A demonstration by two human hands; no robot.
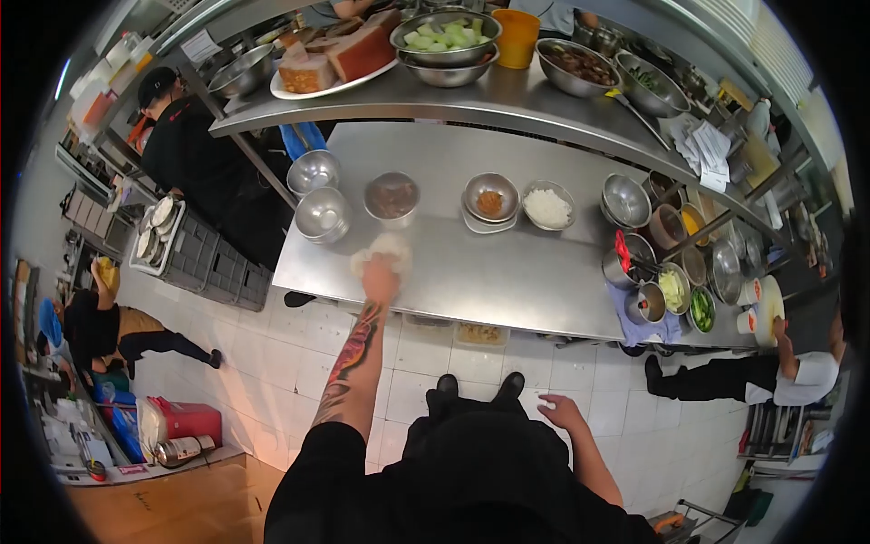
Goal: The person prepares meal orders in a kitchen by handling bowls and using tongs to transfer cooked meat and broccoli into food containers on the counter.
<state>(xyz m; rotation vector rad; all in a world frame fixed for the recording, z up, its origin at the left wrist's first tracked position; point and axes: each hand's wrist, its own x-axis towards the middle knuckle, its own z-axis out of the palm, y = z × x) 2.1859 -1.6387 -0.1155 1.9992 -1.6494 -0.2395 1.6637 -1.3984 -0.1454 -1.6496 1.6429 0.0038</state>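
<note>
My left hand [381, 274], at the end of a tattooed forearm, presses a pale cloth [391, 245] onto the steel table [480, 281] near its front left. The cloth is blurred, and my fingers are closed over it. Beyond it stands a metal bowl [392, 197] with something brownish inside. My right hand [564, 413] hangs beside my body, off the table, fingers loosely apart and holding nothing. Farther along the table are a small bowl of orange-brown seasoning [490, 203] and a bowl of white grains or flakes [549, 208].
Steel bowls [322, 216] line the table's left edge; several containers [672, 288] crowd its right end. Overhead, a shelf [362, 95] bears meat [362, 53] and filled bowls. A person [195, 136] works at left, another [100, 317] farther back, and one [797, 374] at right.
</note>
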